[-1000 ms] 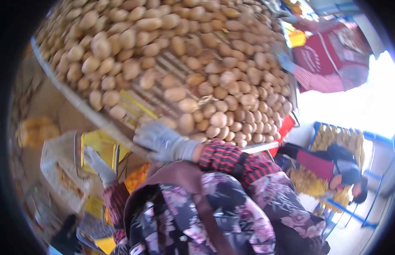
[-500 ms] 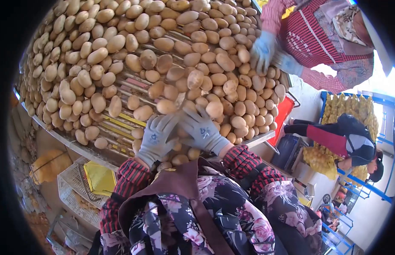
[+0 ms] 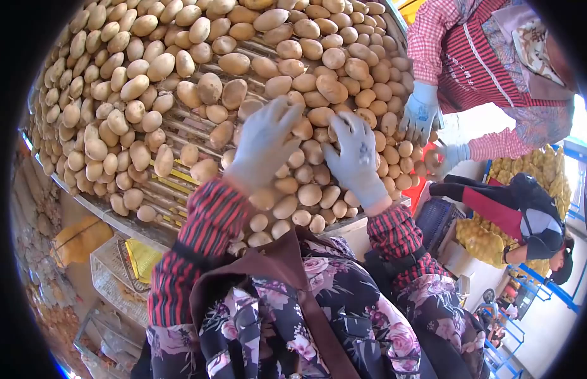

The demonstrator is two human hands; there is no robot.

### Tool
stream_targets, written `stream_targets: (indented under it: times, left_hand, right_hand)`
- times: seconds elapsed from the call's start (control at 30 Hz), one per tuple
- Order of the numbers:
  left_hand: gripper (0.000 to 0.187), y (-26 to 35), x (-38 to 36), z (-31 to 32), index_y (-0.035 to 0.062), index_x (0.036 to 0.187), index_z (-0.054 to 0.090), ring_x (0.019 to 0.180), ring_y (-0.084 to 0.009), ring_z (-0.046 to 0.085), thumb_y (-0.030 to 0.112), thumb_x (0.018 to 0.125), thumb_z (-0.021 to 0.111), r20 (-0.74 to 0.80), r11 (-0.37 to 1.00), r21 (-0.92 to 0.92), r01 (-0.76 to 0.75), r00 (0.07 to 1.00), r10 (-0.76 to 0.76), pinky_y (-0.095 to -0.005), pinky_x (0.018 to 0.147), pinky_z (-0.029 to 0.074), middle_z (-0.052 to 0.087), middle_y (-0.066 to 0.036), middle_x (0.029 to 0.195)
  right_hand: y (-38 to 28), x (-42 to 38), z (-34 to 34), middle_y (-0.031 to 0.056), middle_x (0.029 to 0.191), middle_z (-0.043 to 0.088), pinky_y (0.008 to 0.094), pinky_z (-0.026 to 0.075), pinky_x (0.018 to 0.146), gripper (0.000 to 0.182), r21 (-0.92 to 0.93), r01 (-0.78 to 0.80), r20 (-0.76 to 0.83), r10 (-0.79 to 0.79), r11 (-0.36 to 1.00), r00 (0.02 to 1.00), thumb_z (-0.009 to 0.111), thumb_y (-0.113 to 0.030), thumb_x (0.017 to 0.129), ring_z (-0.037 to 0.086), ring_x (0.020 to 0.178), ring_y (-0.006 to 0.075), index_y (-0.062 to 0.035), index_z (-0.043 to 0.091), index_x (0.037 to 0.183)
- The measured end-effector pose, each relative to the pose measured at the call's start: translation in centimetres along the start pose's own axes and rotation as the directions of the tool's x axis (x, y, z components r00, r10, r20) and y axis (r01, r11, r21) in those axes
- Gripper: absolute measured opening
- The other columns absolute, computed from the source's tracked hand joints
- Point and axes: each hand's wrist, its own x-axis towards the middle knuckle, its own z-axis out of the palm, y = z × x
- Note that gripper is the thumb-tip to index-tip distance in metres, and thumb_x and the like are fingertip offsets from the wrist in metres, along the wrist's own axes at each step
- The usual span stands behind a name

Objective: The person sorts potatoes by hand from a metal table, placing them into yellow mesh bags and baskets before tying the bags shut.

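Note:
Many brown potatoes [image 3: 137,87] lie spread over a slatted sorting table [image 3: 186,129]. My left hand [image 3: 266,142], in a pale grey glove, reaches over the potatoes near the middle; its fingers are bent and partly blurred, touching potatoes at their tips. To its right my right hand [image 3: 357,151], gloved the same way, rests on potatoes with its fingers apart and thumb out. Nothing held shows in my right hand. What lies beneath my left palm is hidden.
Across the right corner a co-worker's gloved hand [image 3: 421,114] touches the pile. Another person bends over netted sacks [image 3: 480,243] at the right. A blue crate [image 3: 435,221], a white crate [image 3: 107,278] and an orange sack [image 3: 82,241] stand below the table edge.
Both my hands have moved forward and apart, from close together near the table edge to over the potatoes. The co-worker's hands have moved toward the table's right corner.

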Motion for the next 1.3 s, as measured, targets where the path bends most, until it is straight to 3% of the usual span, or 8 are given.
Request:
stream_targets:
  times: [0.27,0.33,0.63,1.0,1.1,1.17,1.23,1.3]
  left_hand:
    - [0.032,3.7,-1.8,-1.2,0.0102,0.124,0.059,0.113,-0.0307,0.057,0.022,0.094,0.059,-0.261,0.946,-0.323,0.018,0.959,-0.107,-0.0396,0.094,0.05,0.058,-0.013,0.124]
    - [0.029,6.4,-3.5,-2.9,0.0079,0.125,0.059,0.111,-0.0275,0.059,0.025,0.102,0.051,0.393,-0.47,-0.862,0.191,0.837,-0.381,-0.0351,0.092,0.051,0.061,-0.011,0.122]
    - [0.054,0.7,-9.0,-0.7,-0.0028,0.145,0.041,0.12,-0.0238,0.058,0.02,0.098,0.053,0.257,-0.042,-0.965,0.259,0.902,-0.347,-0.0345,0.096,0.053,0.052,-0.016,0.141]
    - [0.056,-1.5,-11.3,0.2,0.0065,0.147,0.038,0.117,-0.0235,0.055,0.039,0.102,0.044,0.198,-0.879,-0.476,0.015,0.976,-0.09,-0.0307,0.083,0.054,0.052,-0.011,0.139]
    - [0.061,-2.4,-11.9,1.6,0.0075,0.147,0.039,0.129,-0.029,0.049,0.045,0.1,0.047,0.117,0.435,-0.838,0.329,0.887,-0.446,-0.0367,0.103,0.047,0.05,-0.01,0.141]
    - [0.066,-1.8,-10.9,-0.3,0.0091,0.15,0.037,0.138,-0.0323,0.043,0.051,0.099,0.044,0.144,0.479,-0.838,0.263,0.951,-0.272,-0.0445,0.116,0.035,0.048,-0.012,0.144]
    - [0.07,-1.3,-11.6,1.2,0.0093,0.149,0.038,0.137,-0.0321,0.043,0.057,0.097,0.043,0.342,-0.714,-0.695,-0.086,0.834,-0.433,-0.0476,0.116,0.034,0.048,-0.014,0.145]
    - [0.069,-1.6,-11.3,2.1,0.0084,0.145,0.04,0.135,-0.0323,0.044,0.057,0.097,0.044,0.313,-0.741,-0.662,-0.113,0.857,-0.409,-0.049,0.115,0.034,0.049,-0.014,0.143]
  right_hand:
    - [0.5,2.1,-2.0,0.0168,0.124,0.06,0.0446,0.046,0.096,0.042,0.734,-0.338,0.328,0.129,0.589,0.936,0.074,-0.021,0.083,0.056,0.117,0.036,-0.0019,0.06,0.118]
    - [1.4,3.5,0.8,0.0173,0.123,0.061,0.0464,0.047,0.096,0.04,0.618,-0.079,0.055,0.058,0.782,0.997,0.073,-0.021,0.083,0.057,0.114,0.0374,-0.0024,0.061,0.116]
    - [-1.0,8.3,-1.3,0.0175,0.116,0.061,0.0466,0.05,0.09,0.037,0.746,-0.142,0.383,-0.245,0.65,0.89,0.065,-0.014,0.082,0.06,0.106,0.0386,-0.0076,0.063,0.119]
    - [-5.6,6.2,0.2,0.0165,0.122,0.06,0.0406,0.048,0.092,0.049,0.724,0.053,0.177,-0.26,0.687,0.949,0.073,-0.016,0.081,0.056,0.116,0.0338,-0.0053,0.057,0.126]
    - [-6.1,5.2,0.5,0.0166,0.121,0.061,0.0431,0.048,0.091,0.053,0.572,0.415,-0.061,-0.468,0.707,0.882,0.071,-0.019,0.087,0.058,0.114,0.0353,-0.0036,0.053,0.134]
    - [-6.1,5.5,0.2,0.0171,0.123,0.061,0.0473,0.045,0.095,0.058,0.639,0.4,0.057,-0.558,0.657,0.828,0.07,-0.022,0.091,0.058,0.114,0.0378,-0.0032,0.047,0.141]
    - [-5.9,4.7,1.5,0.0171,0.124,0.061,0.0482,0.043,0.096,0.058,0.732,0.247,0.12,-0.478,0.635,0.87,0.069,-0.022,0.091,0.057,0.114,0.0387,-0.003,0.046,0.142]
    - [-6.2,3.8,2.2,0.0171,0.124,0.061,0.0491,0.042,0.098,0.059,0.801,0.094,0.195,-0.406,0.592,0.893,0.067,-0.022,0.091,0.057,0.113,0.0397,-0.0028,0.046,0.142]
